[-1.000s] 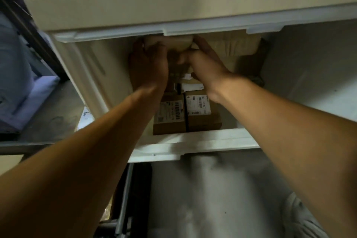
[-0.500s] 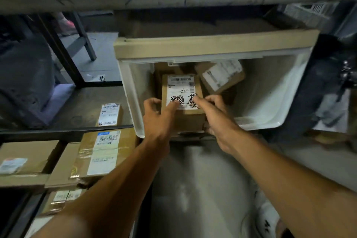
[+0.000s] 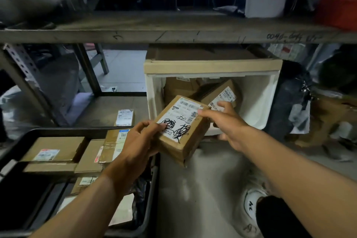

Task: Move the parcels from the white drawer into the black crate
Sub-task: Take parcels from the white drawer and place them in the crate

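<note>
Shoe (image 3: 253, 202) nearest, low right. Crate (image 3: 152, 179) left, boxes (image 3: 56, 149) inside. My left hand (image 3: 135, 145) grips parcel (image 3: 182, 125) between crate and drawer (image 3: 257, 98); right hand (image 3: 224, 121) fingertips on top edge, loosely spread. More parcels (image 3: 222, 92) in drawer. Shelf (image 3: 173, 31) overhead.

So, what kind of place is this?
Probably a parcel sorting or storage room: metal shelves, labelled cardboard parcels in a black crate and a white drawer, and one parcel in hand.

Crate (image 3: 23, 141) left of drawer (image 3: 268, 102) (parcels (image 3: 222, 92) inside both).
</note>
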Motion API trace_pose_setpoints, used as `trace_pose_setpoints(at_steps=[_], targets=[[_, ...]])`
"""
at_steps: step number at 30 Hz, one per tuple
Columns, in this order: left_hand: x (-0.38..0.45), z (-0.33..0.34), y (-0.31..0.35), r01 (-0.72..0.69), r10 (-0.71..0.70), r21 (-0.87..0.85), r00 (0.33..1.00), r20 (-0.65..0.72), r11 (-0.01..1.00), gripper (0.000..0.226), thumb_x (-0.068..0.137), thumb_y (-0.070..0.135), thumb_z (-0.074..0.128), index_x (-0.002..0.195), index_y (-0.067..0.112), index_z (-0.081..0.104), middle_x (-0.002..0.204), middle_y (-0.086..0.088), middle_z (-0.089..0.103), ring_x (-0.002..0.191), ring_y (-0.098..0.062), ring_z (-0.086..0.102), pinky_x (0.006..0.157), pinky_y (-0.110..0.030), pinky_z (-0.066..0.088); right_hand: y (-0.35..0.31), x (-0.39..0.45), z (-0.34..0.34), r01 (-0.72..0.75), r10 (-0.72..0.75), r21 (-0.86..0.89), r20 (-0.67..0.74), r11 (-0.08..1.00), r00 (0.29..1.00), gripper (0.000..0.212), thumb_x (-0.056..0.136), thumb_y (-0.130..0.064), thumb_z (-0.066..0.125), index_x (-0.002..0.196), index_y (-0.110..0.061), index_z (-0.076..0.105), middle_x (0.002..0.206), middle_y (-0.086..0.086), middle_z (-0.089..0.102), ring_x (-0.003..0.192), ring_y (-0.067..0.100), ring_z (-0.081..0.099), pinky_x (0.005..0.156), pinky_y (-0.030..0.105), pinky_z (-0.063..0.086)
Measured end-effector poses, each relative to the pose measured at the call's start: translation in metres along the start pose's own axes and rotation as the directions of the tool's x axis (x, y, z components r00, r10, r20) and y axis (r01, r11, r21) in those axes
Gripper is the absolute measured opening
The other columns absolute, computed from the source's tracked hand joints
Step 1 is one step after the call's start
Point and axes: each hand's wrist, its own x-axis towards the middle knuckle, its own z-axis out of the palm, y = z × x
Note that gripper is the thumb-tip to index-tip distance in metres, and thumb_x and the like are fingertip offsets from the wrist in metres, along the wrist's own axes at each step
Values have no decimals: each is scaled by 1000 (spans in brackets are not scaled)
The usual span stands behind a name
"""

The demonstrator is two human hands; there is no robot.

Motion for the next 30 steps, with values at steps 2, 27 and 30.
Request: trace_pose_setpoints(at_steps=[2,27,30], targets=[[-12,-4,6,-28,28,-6,1000,3,1000,30,83,20,73,105,7,58,100,-19,75,91,-28,73,82,-42,59,0,-4,-5,-16,14,52,51,998,999,66,86,-36,76,143,-33,43,130,-4,58,114,19,57,81,39,50],[-36,-16,5,-152,151,10,970,-191,988,46,96,67,40,128,41,60,131,12,59,124,-15,51,100,-43,40,24,-39,58,32,-43,336,24,941,999,26,94,-47,62,111,-29,67,99,-4,76,94,14,68,86,41,54],[-33,-19,4,-149,144,-2,963,-226,989,55,94,72,37,133,38,57,137,7,57,125,-19,53,103,-48,46,25,-36,57,59,-53,371,-25,927,998,27,103,-43,49,107,-28,71,93,-5,77,94,15,69,78,33,52]])
